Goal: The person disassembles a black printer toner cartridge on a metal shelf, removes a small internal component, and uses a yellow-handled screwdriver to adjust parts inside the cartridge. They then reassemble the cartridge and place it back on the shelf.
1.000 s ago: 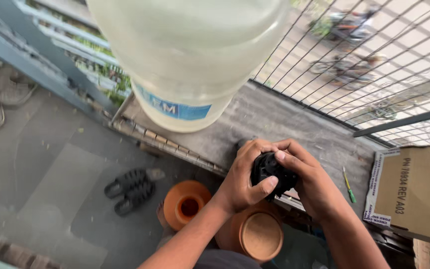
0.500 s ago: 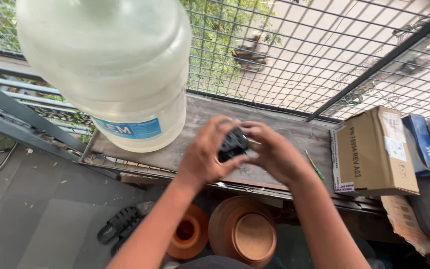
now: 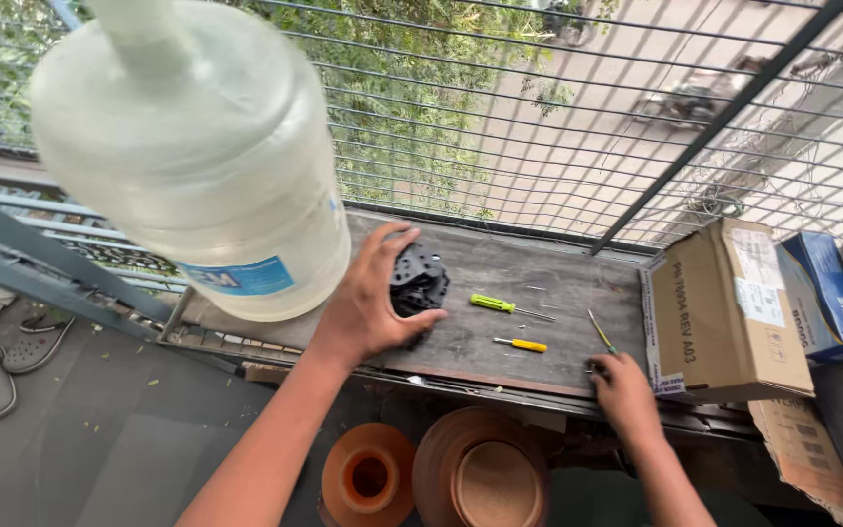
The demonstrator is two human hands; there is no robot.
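Left hand [image 3: 371, 303] rests on the grey ledge [image 3: 500, 273] below the wire grille [image 3: 539, 127], fingers spread and curled around a black plastic part [image 3: 418, 283]; thumb lies along its near side, palm covers its left edge. The part sits on the ledge, just right of the large clear water jug [image 3: 197, 166], which stands on the ledge's left end.

Right hand [image 3: 622, 390] is at the ledge's front edge, near the cardboard box [image 3: 729, 312]. Fingertips pinch something small and dark; too small to tell what it is.

Between the hands lie a green-handled screwdriver [image 3: 504, 306], a shorter yellow-handled screwdriver [image 3: 522, 344], and a thin green-handled tool [image 3: 601, 334] angled toward the right hand. All three lie flat, apart from each other.

The cardboard box is closed; contents hidden. A blue box [image 3: 836, 293] leans just beside it, also shut.

Below the ledge stand two terracotta pots [image 3: 441, 478]; the left one shows a dark hollow opening, the right one's flat underside faces up. Grey sandals [image 3: 7, 366] lie on the floor at left.
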